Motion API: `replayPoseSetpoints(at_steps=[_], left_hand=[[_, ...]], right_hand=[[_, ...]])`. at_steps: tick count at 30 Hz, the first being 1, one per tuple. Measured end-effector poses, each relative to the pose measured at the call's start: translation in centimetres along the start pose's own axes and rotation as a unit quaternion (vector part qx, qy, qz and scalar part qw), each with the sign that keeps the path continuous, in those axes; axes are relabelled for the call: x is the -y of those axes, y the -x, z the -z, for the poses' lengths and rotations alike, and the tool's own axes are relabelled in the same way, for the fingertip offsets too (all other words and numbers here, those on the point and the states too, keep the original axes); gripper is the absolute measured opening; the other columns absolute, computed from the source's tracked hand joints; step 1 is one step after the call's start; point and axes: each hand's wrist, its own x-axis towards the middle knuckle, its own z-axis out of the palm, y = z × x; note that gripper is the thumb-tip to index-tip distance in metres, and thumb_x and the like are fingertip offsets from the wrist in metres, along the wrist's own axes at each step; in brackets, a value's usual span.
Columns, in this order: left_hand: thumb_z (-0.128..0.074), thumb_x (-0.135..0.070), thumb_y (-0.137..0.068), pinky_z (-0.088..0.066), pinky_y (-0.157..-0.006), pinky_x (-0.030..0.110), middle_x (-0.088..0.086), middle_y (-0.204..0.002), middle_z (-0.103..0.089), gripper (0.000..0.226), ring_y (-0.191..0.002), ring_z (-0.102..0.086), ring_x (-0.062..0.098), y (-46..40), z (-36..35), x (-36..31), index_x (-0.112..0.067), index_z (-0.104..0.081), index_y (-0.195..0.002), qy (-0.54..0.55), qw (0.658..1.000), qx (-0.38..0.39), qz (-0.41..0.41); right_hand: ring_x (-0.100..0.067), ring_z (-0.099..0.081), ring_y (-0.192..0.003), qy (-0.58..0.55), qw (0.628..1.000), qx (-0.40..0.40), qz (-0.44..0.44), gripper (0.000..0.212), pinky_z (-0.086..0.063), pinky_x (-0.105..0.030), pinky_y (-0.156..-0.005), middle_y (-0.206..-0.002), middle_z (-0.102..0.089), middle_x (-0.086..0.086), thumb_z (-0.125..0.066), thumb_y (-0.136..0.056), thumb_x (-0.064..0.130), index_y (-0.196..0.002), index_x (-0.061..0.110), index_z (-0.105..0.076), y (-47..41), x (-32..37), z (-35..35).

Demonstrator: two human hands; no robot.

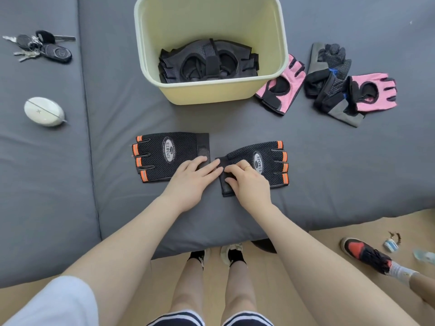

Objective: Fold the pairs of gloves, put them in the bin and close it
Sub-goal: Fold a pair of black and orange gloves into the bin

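At nine to ten o'clock on the grey cushion (117, 114), a bunch of keys (40, 45) and a white oval case (44, 111) are seen, well apart from the work.

Near the centre, the left glove (164, 156) of a black and orange pair is laid flat, fingers pointing to nine o'clock. Its cuff is touched by the left hand (193, 177), whose fingers are held straight and relaxed, nothing being gripped.

Just beside it, the cuff strap of the right glove (261, 165) is pinched by the curled fingers of the right hand (247, 180); that glove's fingers point to three o'clock.

At twelve o'clock stands the yellow bin (211, 90), in which a dark folded pair (207, 62) is already laid. No lid is seen.

At one to two o'clock, pink gloves (282, 88) and grey gloves (329, 74) are heaped, one pink glove touching the bin wall.

The gloves are judged light, soft and limp; mesh would sag if lifted by one corner, so hold is best taken at the stiffer cuff. Open cushion is left between the pair and the bin, while the cushion's near edge lies at six o'clock.
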Motion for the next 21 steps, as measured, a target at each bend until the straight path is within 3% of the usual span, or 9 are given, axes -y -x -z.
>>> replayPoseSetpoints(at_steps=[2, 7, 10, 13, 16, 21], left_hand=[[-0.031, 0.000, -0.089, -0.014, -0.112, 0.034, -0.013, -0.157, -0.008, 0.067, -0.142, -0.011, 0.021, -0.2, 0.4, -0.2, -0.030, -0.014, -0.146, 0.016, 0.999, 0.035, 0.022], [-0.030, -0.001, -0.089, -0.013, -0.112, 0.033, -0.016, -0.156, -0.007, 0.066, -0.141, -0.008, 0.019, -0.7, 0.7, -0.3, -0.030, -0.013, -0.147, 0.037, 0.997, 0.046, 0.046], [-0.029, -0.002, -0.090, -0.015, -0.111, 0.031, -0.016, -0.156, -0.006, 0.065, -0.141, -0.008, 0.018, -1.0, 0.7, -0.4, -0.028, -0.012, -0.147, 0.032, 0.996, 0.064, 0.052], [-0.028, -0.003, -0.090, -0.016, -0.110, 0.030, -0.016, -0.156, -0.006, 0.063, -0.142, -0.007, 0.019, -1.3, 0.8, -0.5, -0.028, -0.012, -0.147, 0.021, 0.995, 0.082, 0.061], [-0.028, -0.004, -0.091, -0.015, -0.112, 0.033, -0.014, -0.157, -0.005, 0.062, -0.142, -0.005, 0.021, -1.5, 1.1, -1.2, -0.026, -0.012, -0.147, 0.004, 0.992, 0.102, 0.074], [-0.030, 0.000, -0.089, -0.015, -0.113, 0.034, -0.009, -0.157, -0.009, 0.061, -0.142, -0.007, 0.021, -1.2, 2.7, -1.0, -0.021, -0.020, -0.146, 0.059, 0.989, 0.121, 0.057]], right_hand=[[-0.023, -0.056, -0.091, 0.006, 0.999, 0.031, -0.015, 0.020, -0.037, -0.029, -0.062, -0.109, -0.053, -0.001, -0.054, -0.091, 0.028, -0.109, 0.021, -0.058, -0.6, 0.2, 0.1], [-0.025, -0.051, -0.090, -0.005, 0.998, 0.063, -0.012, 0.019, -0.034, -0.032, -0.059, -0.106, -0.048, -0.007, -0.044, -0.096, 0.026, -0.103, 0.012, -0.055, -1.5, 0.4, 0.4], [-0.028, -0.049, -0.086, -0.019, 0.996, 0.041, 0.075, 0.016, -0.041, -0.034, -0.058, -0.101, -0.051, -0.010, -0.045, -0.095, 0.018, -0.096, 0.006, -0.055, -0.4, -0.3, 0.2], [-0.025, -0.050, -0.077, 0.047, 0.983, -0.014, 0.179, 0.015, -0.048, -0.035, -0.059, -0.091, -0.059, -0.005, -0.043, -0.088, 0.019, -0.082, 0.011, -0.054, 1.9, -1.7, -0.5], [-0.018, -0.047, -0.086, 0.093, 0.965, 0.020, 0.244, 0.005, -0.044, -0.028, -0.064, -0.094, -0.061, 0.004, -0.045, -0.085, 0.020, -0.082, 0.018, -0.049, 4.6, -3.3, -1.1], [-0.024, -0.057, -0.076, 0.066, 0.985, 0.060, 0.148, 0.013, -0.036, -0.026, -0.059, -0.078, -0.061, 0.005, -0.043, -0.082, 0.027, -0.074, 0.019, -0.049, 6.1, -3.1, 0.1]])
